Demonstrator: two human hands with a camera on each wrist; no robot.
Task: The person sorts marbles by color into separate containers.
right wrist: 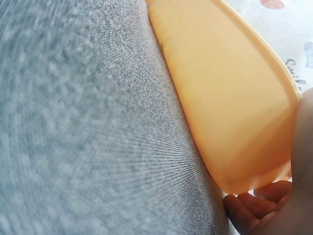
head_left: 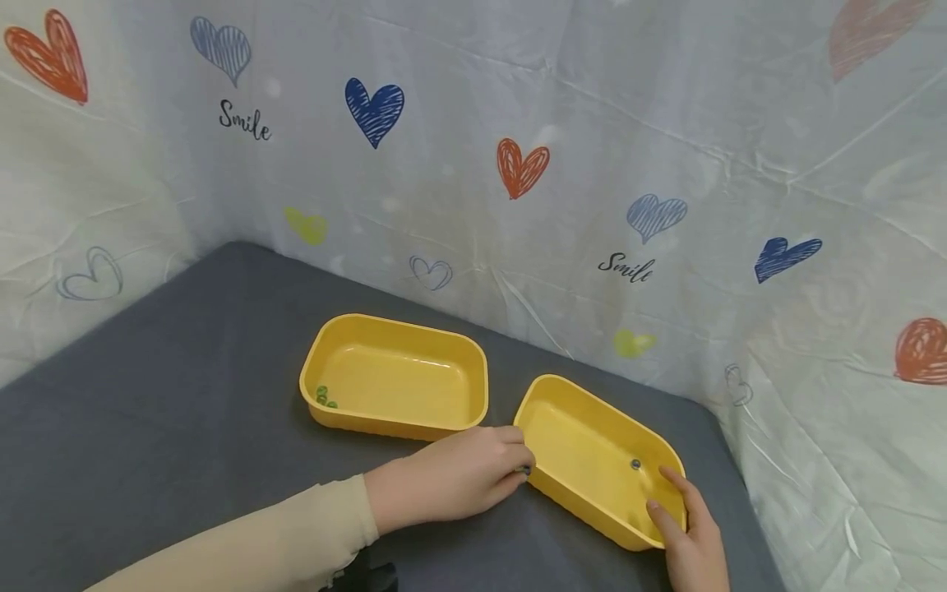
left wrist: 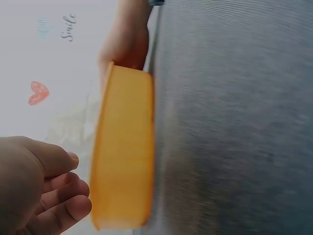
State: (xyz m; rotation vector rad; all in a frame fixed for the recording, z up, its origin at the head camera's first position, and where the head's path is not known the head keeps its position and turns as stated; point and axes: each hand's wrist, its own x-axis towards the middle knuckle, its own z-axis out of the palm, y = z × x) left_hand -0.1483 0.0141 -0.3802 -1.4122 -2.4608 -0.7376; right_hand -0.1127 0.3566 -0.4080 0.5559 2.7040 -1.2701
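My left hand (head_left: 459,477) is at the near left corner of the right yellow tub (head_left: 584,503), its fingers curled. A small dark blue marble (head_left: 524,469) shows between its fingertips, pinched there. The left wrist view shows that hand's curled fingers (left wrist: 66,196) beside the tub's outer wall (left wrist: 124,147), with the marble hidden. My right hand (head_left: 695,534) grips the right end of the same tub, thumb and a finger over the rim. Other fingers (right wrist: 249,210) curl at the outside of its wall. Inside that tub lies one dark marble (head_left: 635,464).
A second yellow tub (head_left: 414,329) stands to the left, with three green marbles (head_left: 321,400) in its near left corner. Both tubs rest on a dark grey cloth surface (head_left: 185,411). Behind it hangs a white curtain (head_left: 459,82) printed with hearts.
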